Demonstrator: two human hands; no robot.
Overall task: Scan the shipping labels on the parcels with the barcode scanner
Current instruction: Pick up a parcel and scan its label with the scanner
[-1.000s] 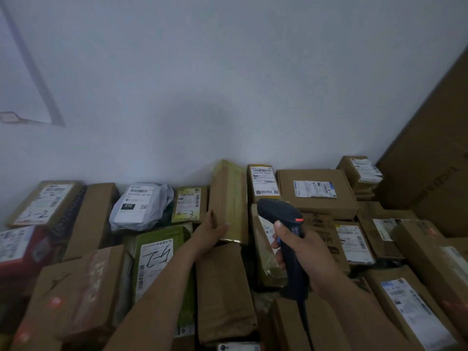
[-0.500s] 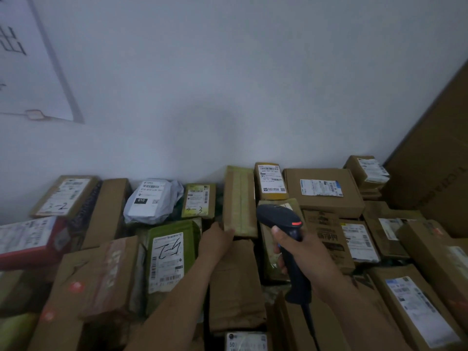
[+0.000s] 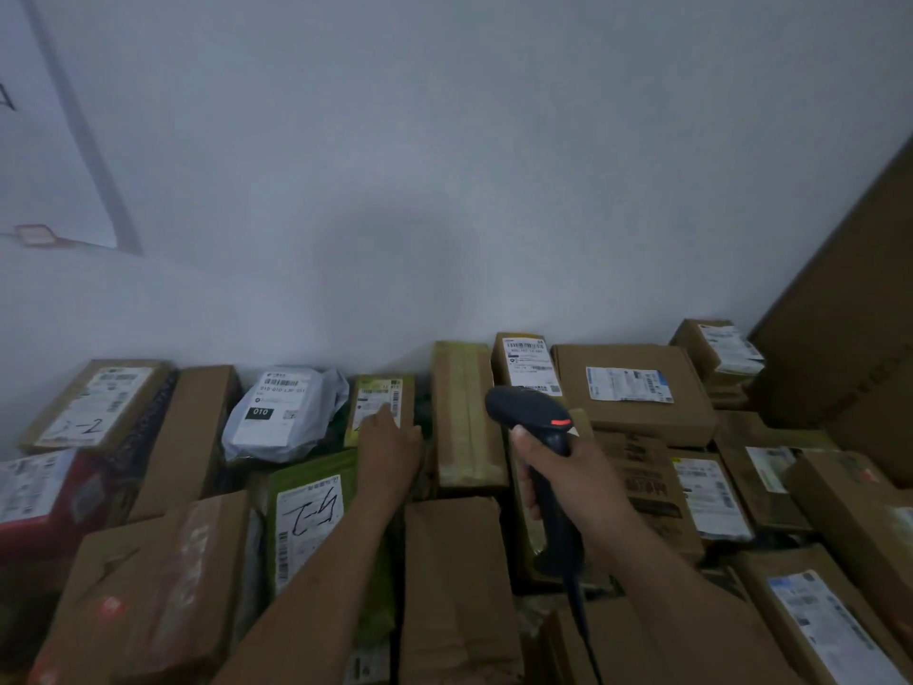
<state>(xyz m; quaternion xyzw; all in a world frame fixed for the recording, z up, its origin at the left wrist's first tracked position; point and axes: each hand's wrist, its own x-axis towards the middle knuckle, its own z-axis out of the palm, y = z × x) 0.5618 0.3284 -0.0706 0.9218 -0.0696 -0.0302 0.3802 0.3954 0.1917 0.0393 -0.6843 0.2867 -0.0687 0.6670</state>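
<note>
Many parcels lie packed together against a white wall. My right hand [image 3: 568,474] grips a black barcode scanner [image 3: 531,417] by its handle, head aimed away from me over the pile. My left hand [image 3: 390,449] reaches onto a small yellow-green parcel [image 3: 380,405] with a white shipping label, fingers extended over its lower part. To its right a tall brown taped box [image 3: 464,412] shows no label. Behind the scanner stands a yellow parcel [image 3: 526,360] with a label facing up. A green parcel [image 3: 311,521] marked by hand lies under my left forearm.
A white poly bag [image 3: 281,412] marked 010 lies left of my left hand. A wide brown box [image 3: 632,388] with a label sits at the back right. A big cardboard sheet [image 3: 850,338] leans at the right. A red box [image 3: 44,496] is far left.
My left hand has left the tall brown taped box and moved left onto the small yellow-green labelled parcel. The scanner stays held in my right hand, about where it was.
</note>
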